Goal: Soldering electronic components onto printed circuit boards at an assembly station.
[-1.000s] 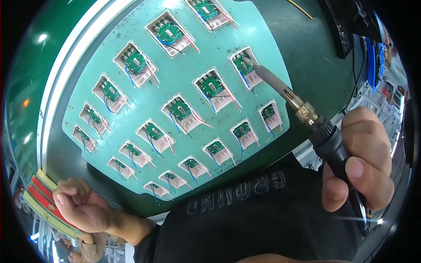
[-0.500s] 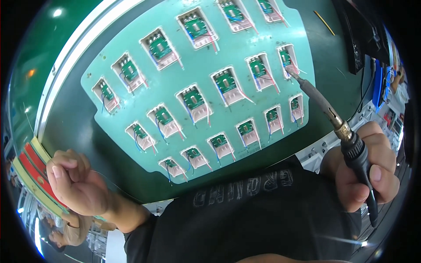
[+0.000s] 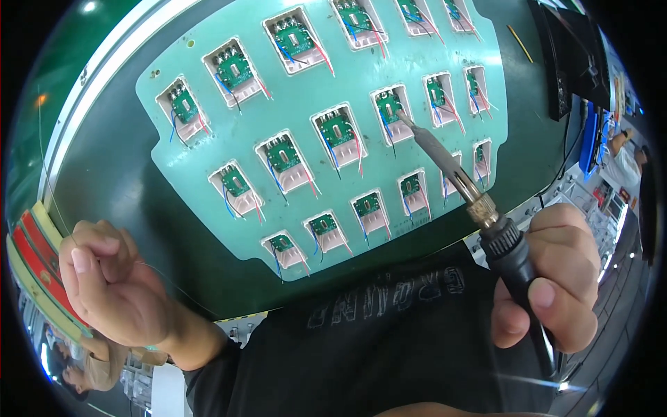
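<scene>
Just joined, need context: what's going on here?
A person's right hand grips a soldering iron, its tip at a green circuit board in the middle row of white housings on a pale green tray; contact can't be confirmed. The left hand is raised and curled, left of the tray; whether it holds anything is unclear.

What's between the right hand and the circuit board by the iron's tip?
In the head view, the soldering iron stretches from the right hand toward that circuit board.

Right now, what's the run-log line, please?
right grip: soldering iron; tip: at circuit board, contact unclear; left grip: curled around thin wire
</scene>
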Demonstrator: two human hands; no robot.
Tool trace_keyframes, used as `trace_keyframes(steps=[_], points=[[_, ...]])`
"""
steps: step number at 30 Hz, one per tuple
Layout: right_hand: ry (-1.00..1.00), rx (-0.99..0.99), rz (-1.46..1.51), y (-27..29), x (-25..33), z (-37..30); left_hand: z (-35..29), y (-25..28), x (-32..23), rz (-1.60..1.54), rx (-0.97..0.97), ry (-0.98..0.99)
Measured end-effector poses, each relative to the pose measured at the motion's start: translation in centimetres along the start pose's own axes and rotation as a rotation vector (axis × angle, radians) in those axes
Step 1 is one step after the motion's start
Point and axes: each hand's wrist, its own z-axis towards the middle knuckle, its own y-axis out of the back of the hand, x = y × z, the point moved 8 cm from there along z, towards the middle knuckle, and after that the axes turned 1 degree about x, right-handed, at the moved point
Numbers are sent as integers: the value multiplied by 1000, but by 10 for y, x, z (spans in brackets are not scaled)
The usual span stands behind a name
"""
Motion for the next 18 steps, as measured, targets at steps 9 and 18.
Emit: trace_keyframes(steps=[9,18], points=[[-53,136,-78,-13,4,21,-2,-3,-2,24,15,-3],[-128,134,-67,-17,5,23,-2,-2,-2,2,23,-8]])
